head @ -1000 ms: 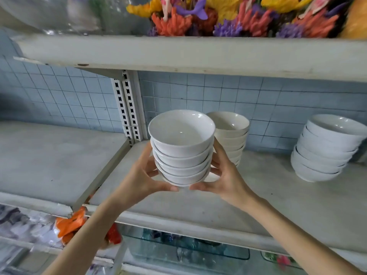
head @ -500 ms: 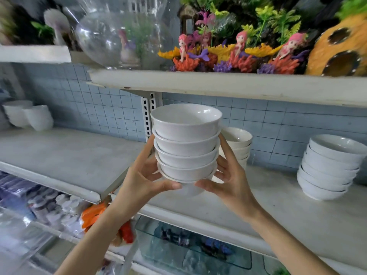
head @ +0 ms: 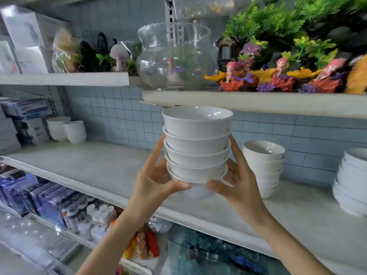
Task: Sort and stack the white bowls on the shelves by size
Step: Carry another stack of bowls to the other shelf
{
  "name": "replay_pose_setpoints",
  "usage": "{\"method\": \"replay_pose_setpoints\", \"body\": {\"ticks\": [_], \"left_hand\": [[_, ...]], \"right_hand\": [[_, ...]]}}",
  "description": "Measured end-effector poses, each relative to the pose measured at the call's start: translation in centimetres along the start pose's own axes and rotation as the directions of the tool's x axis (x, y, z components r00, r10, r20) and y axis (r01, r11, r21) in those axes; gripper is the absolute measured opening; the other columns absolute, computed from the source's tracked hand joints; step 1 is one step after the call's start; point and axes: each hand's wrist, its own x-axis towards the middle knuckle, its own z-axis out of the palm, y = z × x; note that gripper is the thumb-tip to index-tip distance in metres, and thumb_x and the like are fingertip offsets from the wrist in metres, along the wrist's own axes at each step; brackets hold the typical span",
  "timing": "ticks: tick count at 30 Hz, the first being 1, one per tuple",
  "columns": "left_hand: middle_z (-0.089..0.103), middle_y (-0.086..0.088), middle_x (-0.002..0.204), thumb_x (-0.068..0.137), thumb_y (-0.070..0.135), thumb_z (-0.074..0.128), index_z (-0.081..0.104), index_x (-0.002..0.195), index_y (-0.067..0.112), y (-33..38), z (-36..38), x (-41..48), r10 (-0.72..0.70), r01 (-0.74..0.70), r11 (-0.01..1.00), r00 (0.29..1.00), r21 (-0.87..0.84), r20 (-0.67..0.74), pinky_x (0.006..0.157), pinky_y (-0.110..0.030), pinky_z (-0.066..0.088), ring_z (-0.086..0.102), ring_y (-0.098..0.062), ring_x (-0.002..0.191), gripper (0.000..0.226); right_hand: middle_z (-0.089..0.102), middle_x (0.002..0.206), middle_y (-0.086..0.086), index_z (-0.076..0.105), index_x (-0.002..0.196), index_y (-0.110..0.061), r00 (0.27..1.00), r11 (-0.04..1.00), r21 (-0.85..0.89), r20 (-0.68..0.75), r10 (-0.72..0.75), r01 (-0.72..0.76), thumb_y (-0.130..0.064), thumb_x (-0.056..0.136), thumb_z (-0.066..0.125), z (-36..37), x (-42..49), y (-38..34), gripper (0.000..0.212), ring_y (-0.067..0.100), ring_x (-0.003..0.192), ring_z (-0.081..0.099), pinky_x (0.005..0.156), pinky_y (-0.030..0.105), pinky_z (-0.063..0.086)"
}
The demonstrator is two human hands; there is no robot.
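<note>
Fingers of the left hand [head: 153,181] and right hand [head: 240,181] still curl around the stack of round white bowls [head: 197,147]. It is up higher now, above the long grey shelf [head: 99,165].

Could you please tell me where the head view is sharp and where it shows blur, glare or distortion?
Head view: the stack, left hand and right hand are fairly sharp; the bottom-left corner is smeared; the wide lens slants the shelf edges; the glass bowl carries bright reflections; the light is soft, without hard shadows.
</note>
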Motion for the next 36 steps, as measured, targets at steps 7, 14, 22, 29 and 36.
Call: {"method": "replay_pose_setpoints", "body": {"ticks": [7,14,22,29,36], "left_hand": [[0.068,-0.001,0.119,0.048,0.044,0.090,0.031,0.139,0.045,0.4,-8.6,-0.5,-0.013,0.012,1.000,1.000,0.024,0.022,0.089,-0.033,0.054,0.063,-0.022,0.112,0.109],[0.069,-0.001,0.118,0.045,0.049,0.090,0.033,0.137,0.049,0.5,-16.9,-1.4,-0.038,0.037,0.998,0.999,0.049,0.026,0.092,-0.037,0.053,0.064,-0.022,0.111,0.108],[0.069,0.001,0.118,0.047,0.050,0.090,0.031,0.137,0.049,-0.4,-23.8,-0.4,-0.030,0.031,0.998,0.999,0.050,-0.017,0.101,-0.054,0.043,0.063,-0.021,0.113,0.108],[0.069,0.001,0.117,0.051,0.048,0.089,0.028,0.137,0.051,-3.1,-29.7,2.5,-0.027,0.028,0.997,0.999,0.070,-0.025,0.098,-0.048,0.048,0.063,-0.021,0.112,0.105],[0.068,0.004,0.119,0.051,0.049,0.088,0.027,0.135,0.053,-5.7,-36.7,7.6,-0.044,0.042,0.991,0.999,0.127,0.021,0.098,-0.045,0.049,0.063,-0.017,0.114,0.104]], "right_hand": [[0.055,0.130,-0.024,0.030,0.130,-0.065,0.999,0.999,0.046,-0.034,0.014,-0.013,-0.063,0.052,0.079,8.4,1.4,0.1,0.092,0.003,0.121,0.053,0.088,0.017,0.048],[0.056,0.125,-0.029,0.025,0.141,-0.044,0.998,0.998,0.051,-0.042,0.048,-0.046,-0.063,0.051,0.079,16.6,2.5,1.0,0.106,0.000,0.118,0.054,0.091,0.021,0.049],[0.057,0.125,-0.026,0.029,0.136,-0.056,0.996,0.993,0.075,0.007,0.086,-0.086,-0.063,0.048,0.082,22.7,6.1,3.1,0.103,0.002,0.119,0.054,0.088,0.018,0.049],[0.059,0.122,-0.027,0.030,0.129,-0.062,0.994,0.994,0.058,0.061,0.088,-0.091,-0.062,0.047,0.082,27.1,10.9,6.6,0.097,0.001,0.115,0.056,0.086,0.015,0.048],[0.061,0.120,-0.024,0.033,0.120,-0.073,0.993,0.993,0.063,0.064,0.098,-0.102,-0.064,0.043,0.083,31.6,16.8,11.3,0.093,0.004,0.113,0.059,0.089,0.018,0.049]]}}
